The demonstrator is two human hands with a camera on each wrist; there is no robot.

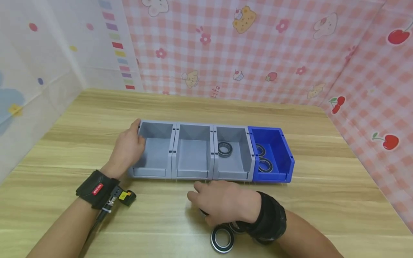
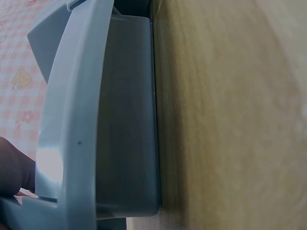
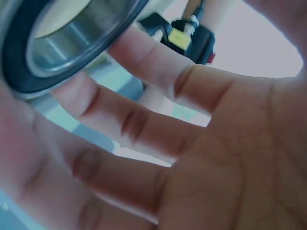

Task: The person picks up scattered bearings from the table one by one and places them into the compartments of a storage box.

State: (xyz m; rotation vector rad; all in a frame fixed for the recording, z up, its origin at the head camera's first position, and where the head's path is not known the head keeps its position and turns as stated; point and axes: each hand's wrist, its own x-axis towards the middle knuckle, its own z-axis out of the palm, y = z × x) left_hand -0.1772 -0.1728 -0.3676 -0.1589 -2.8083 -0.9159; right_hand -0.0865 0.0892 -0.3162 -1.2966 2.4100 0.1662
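My left hand [image 1: 127, 148] grips the left side wall of the leftmost grey bin [image 1: 158, 150], its thumb inside the rim. In the left wrist view a finger [image 2: 13, 165] shows at that bin's edge. In front of the bins, my right hand [image 1: 226, 200] holds a ball bearing [image 3: 57, 55] at its fingertips; the head view mostly hides this bearing under the hand. On the table below the hand lies another bearing [image 1: 222, 239], with a partly covered bearing [image 1: 236, 227] beside it.
The second grey bin [image 1: 193, 154] adjoins the third grey bin [image 1: 237, 161], which contains one bearing [image 1: 224, 149]. At the row's right end, a blue bin [image 1: 277, 154] holds two bearings [image 1: 265, 165]. Patterned cloth [image 1: 219, 43] hangs behind the wooden table [image 1: 96, 107].
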